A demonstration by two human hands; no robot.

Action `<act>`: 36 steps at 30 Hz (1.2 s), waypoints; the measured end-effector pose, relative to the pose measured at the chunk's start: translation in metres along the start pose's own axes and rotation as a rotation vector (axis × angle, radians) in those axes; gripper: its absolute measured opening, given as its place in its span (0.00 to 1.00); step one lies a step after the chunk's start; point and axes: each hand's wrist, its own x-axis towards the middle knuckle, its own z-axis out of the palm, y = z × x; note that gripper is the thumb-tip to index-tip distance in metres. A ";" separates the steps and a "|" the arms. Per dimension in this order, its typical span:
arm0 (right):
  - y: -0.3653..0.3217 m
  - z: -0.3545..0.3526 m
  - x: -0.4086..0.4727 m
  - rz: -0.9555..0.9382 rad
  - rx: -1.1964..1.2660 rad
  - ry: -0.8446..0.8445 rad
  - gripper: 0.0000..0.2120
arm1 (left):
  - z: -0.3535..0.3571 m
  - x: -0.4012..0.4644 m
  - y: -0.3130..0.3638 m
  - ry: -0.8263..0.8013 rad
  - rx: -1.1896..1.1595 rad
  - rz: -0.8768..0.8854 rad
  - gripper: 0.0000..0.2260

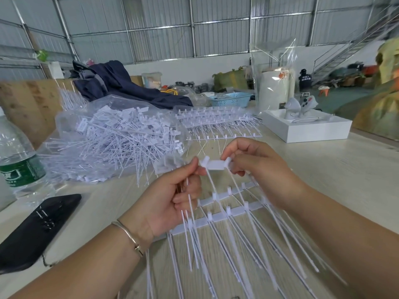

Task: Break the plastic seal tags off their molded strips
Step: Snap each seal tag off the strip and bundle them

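Bright, even daylight — soft shadows, edges bowed by wide-angle distortion

Bare table [336, 169] lies open to the right, up to the white box [306, 129]. On the left, the bag of loose tags [114, 141], the water bottle [18, 160] and the black phone [36, 229] block the way. Stacked strips [218, 121] stand behind.

A corrugated metal wall [164, 20] on steel framing spans the top of the frame above a pale wood-grain counter [345, 169]. At upper right, a metal staircase [345, 52] climbs above a green floor [336, 97].
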 end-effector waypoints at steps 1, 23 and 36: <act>0.000 0.001 0.000 -0.018 -0.045 -0.005 0.08 | 0.000 0.001 -0.001 0.008 0.006 0.003 0.12; 0.002 -0.003 0.001 -0.122 -0.434 -0.016 0.03 | 0.003 0.001 -0.007 0.124 0.166 0.067 0.11; 0.002 -0.004 -0.001 0.054 -0.149 -0.210 0.15 | -0.004 -0.004 0.000 -0.266 -0.116 -0.207 0.12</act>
